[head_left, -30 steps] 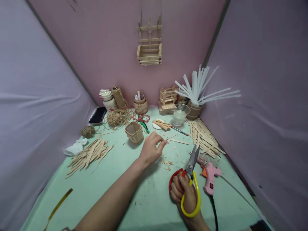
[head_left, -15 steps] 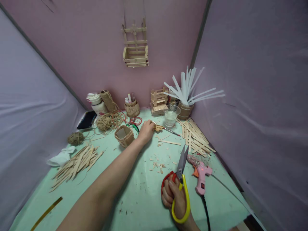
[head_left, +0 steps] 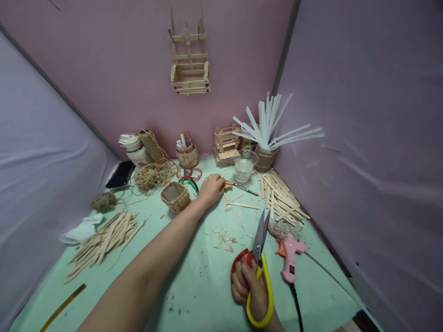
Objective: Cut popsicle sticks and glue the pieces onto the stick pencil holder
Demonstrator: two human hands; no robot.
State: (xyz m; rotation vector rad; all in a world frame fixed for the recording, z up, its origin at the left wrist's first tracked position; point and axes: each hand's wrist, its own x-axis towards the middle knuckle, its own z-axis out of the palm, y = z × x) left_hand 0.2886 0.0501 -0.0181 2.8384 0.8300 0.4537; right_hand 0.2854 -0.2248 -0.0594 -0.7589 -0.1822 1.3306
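My right hand (head_left: 251,286) grips a pair of scissors (head_left: 260,240) with one red and one yellow handle. Their blades point away from me and are slightly parted. My left hand (head_left: 212,189) is stretched far across the table, its fingers curled down beside some small wooden pieces (head_left: 228,184) and a thin paintbrush (head_left: 245,189). Whatever lies under those fingers is hidden. Left of that hand stands a small cup covered in wooden sticks (head_left: 176,197), with green-handled pliers (head_left: 192,183) behind it.
A pink glue gun (head_left: 289,251) lies at the right, its cord running forward. Stick piles lie at left (head_left: 107,240) and right (head_left: 280,193). Wood scraps (head_left: 224,242) dot the green tabletop (head_left: 200,286). A clear cup (head_left: 244,167), glue sticks (head_left: 268,122) and twine (head_left: 148,176) stand farther back.
The view has shifted slightly, moving the left-side things a little leftward. My left hand has moved slightly right, nearer the wooden pieces. The scissors stay in my right hand, blades slightly parted.
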